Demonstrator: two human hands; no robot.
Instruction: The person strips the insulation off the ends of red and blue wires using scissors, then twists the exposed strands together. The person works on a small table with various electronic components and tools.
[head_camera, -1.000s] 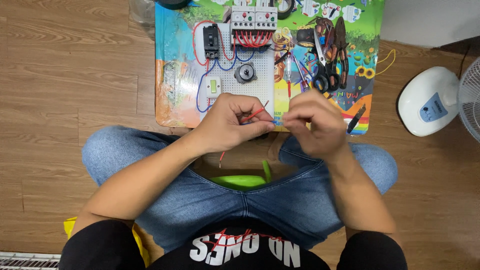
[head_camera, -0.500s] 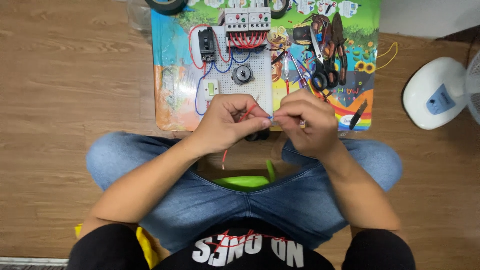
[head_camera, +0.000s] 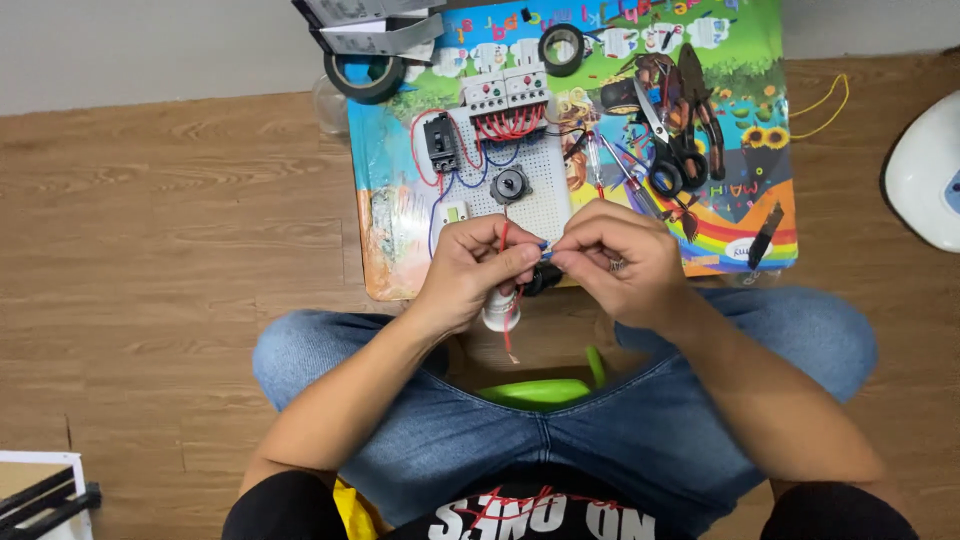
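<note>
I sit cross-legged on a wooden floor. My left hand (head_camera: 478, 268) pinches a thin red wire (head_camera: 506, 300) that runs up over the fingers and hangs down below them. My right hand (head_camera: 620, 262) meets it fingertip to fingertip, closed on a small blue piece (head_camera: 543, 249) at the wire's end. Both hands hover over the near edge of a white perforated board (head_camera: 530, 205) carrying a black breaker (head_camera: 440, 145), white relay blocks with red wires (head_camera: 505, 100) and a round black knob (head_camera: 510, 185). A small white part (head_camera: 497, 312) shows under my left hand.
The board lies on a colourful picture mat (head_camera: 740, 215). Scissors, pliers and screwdrivers (head_camera: 670, 150) lie to its right, two black tape rolls (head_camera: 365, 75) at the back. A green object (head_camera: 535, 392) rests between my legs. A white fan base (head_camera: 925, 170) stands at the right.
My hands have drawn closer together, fingertips now touching at the wire end. The view has tilted so the mat and board sit lower in the picture.
</note>
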